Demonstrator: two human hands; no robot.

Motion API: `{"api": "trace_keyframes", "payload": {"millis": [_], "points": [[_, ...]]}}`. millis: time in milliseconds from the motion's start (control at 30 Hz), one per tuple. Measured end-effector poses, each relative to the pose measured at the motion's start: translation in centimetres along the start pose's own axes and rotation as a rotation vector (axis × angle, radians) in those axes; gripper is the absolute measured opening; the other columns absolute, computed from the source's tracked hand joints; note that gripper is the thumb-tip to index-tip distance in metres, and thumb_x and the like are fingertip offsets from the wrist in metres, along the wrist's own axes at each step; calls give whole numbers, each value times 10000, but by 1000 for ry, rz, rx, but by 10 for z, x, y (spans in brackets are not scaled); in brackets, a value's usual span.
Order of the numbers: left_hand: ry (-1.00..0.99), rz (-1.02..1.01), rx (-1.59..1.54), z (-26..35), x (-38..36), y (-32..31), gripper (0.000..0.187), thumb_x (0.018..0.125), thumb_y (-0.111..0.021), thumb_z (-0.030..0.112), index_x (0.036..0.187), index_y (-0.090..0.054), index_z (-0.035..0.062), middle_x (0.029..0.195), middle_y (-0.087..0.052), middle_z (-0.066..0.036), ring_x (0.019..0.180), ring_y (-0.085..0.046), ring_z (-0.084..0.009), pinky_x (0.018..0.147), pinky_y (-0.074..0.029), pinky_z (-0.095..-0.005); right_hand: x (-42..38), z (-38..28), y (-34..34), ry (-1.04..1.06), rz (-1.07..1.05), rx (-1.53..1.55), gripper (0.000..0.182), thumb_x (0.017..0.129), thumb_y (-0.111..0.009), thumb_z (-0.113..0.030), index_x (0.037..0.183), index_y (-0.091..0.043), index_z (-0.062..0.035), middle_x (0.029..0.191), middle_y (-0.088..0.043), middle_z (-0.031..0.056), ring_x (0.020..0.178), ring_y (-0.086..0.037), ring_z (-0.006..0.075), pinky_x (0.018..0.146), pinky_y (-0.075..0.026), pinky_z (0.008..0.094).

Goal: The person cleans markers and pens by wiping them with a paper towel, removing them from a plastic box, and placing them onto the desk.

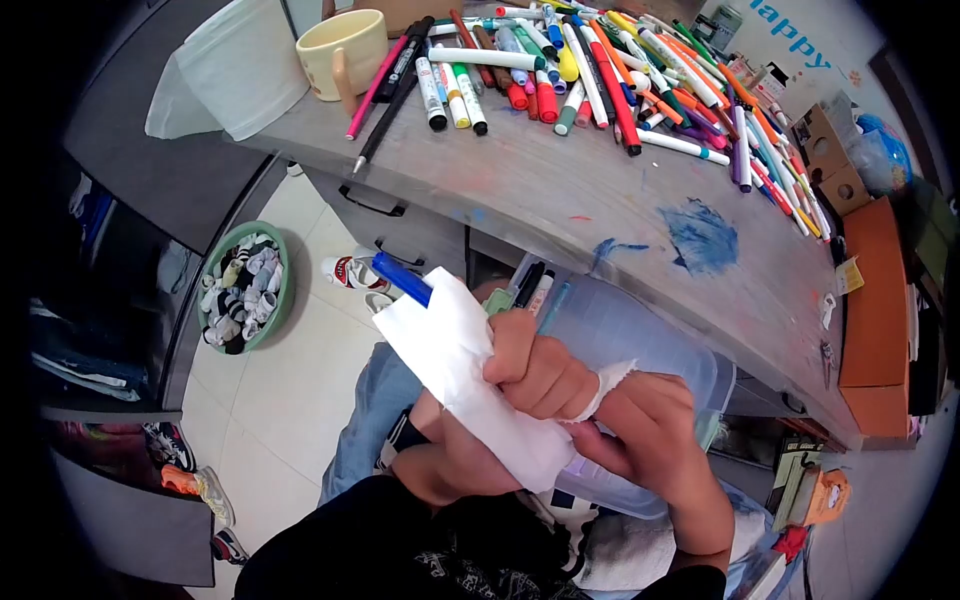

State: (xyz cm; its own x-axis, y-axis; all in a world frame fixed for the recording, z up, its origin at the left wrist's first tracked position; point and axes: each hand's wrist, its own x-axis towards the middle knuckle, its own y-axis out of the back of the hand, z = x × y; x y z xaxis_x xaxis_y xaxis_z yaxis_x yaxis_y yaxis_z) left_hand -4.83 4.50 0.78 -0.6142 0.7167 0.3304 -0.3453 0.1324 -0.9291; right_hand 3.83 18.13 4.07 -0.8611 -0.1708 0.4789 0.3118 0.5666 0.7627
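Observation:
A white tissue point(440, 350) hangs in a long folded strip in front of my body, and the blue end of a marker point(400, 278) sticks out of its upper left. My left hand point(540, 370) is closed round the tissue, its fingers curled over the middle. Against it on the right, my right hand point(640, 425) is bent inward, its fingers pressed on the torn end of the tissue. Their tips are partly hidden. Beneath both hands is a clear plastic bin point(640, 340), with a few markers point(535, 288) at its left side.
Many coloured markers point(600, 70) lie piled on the grey desk point(500, 165), beside a yellow mug point(345, 50). Blue stains point(700, 237) mark the desktop. A green basin point(287, 290) of socks and several shoes stand on the floor at left. An orange box point(873, 320) is at right.

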Motion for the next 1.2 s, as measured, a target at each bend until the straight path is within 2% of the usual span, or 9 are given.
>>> {"api": "trace_keyframes", "payload": {"millis": [200, 333, 433, 600, 667, 800, 867, 1200], "points": [[28, 7, 12, 1, 0, -1, 379, 994, -454, 402, 716, -326, 177, 597, -256, 58, 545, -225, -83, 576, -234, -263, -4, -2, -2, -36, -24, -57, 165, 689, -772, -112, 778, -644, -59, 672, -545, 44, 559, -558, 213, 482, -434, 323], [25, 23, -106, -2, 1, 0, 383, 988, -467, 388, 706, -318, 177, 590, -266, 57, 541, -227, -85, 575, -238, -265, -4, -3, -2, -41, -47, -83, 170, 685, -778, -125, 763, -638, -67, 667, -537, 35, 564, -560, 211, 482, -431, 327], [30, 33, -55, -3, 1, -4, 401, 974, -481, 417, 701, -318, 173, 589, -266, 53, 540, -229, -86, 576, -238, -263, -3, -10, 4, -31, -65, -125, 177, 683, -784, -135, 750, -632, -75, 659, -522, 29, 559, -551, 201, 478, -431, 321], [90, 49, -153, -6, 1, -5, 411, 962, -489, 442, 702, -323, 170, 599, -268, 51, 548, -234, -89, 575, -234, -262, -5, -22, 11, -8, -99, -329, 193, 678, -793, -130, 723, -610, -85, 649, -492, 15, 538, -521, 184, 469, -432, 301], [103, -36, -196, -9, 3, 1, 341, 996, -431, 352, 713, -331, 189, 599, -271, 64, 541, -218, -84, 585, -224, -271, -9, -24, 12, -6, -104, -336, 195, 680, -793, -130, 719, -607, -85, 651, -496, 15, 538, -522, 183, 469, -434, 301], [138, -21, -220, -8, 2, 0, 358, 1005, -415, 352, 702, -329, 183, 603, -281, 62, 546, -221, -86, 585, -227, -271, -13, -25, 10, -12, -73, -342, 203, 684, -795, -124, 709, -598, -81, 651, -507, 20, 534, -524, 184, 471, -437, 304], [158, 8, -220, -8, 2, 0, 400, 923, -533, 434, 703, -330, 169, 607, -273, 54, 557, -243, -83, 573, -230, -257, -14, -26, 10, -20, -76, -349, 205, 685, -794, -121, 707, -595, -77, 644, -505, 22, 526, -522, 188, 472, -438, 305], [181, -35, -269, -12, 3, 3, 420, 935, -500, 477, 704, -339, 165, 606, -283, 53, 559, -255, -84, 574, -240, -253, -32, -26, 10, -59, -54, -341, 213, 682, -787, -112, 769, -608, -37, 631, -513, 50, 496, -511, 216, 473, -441, 309]]}}
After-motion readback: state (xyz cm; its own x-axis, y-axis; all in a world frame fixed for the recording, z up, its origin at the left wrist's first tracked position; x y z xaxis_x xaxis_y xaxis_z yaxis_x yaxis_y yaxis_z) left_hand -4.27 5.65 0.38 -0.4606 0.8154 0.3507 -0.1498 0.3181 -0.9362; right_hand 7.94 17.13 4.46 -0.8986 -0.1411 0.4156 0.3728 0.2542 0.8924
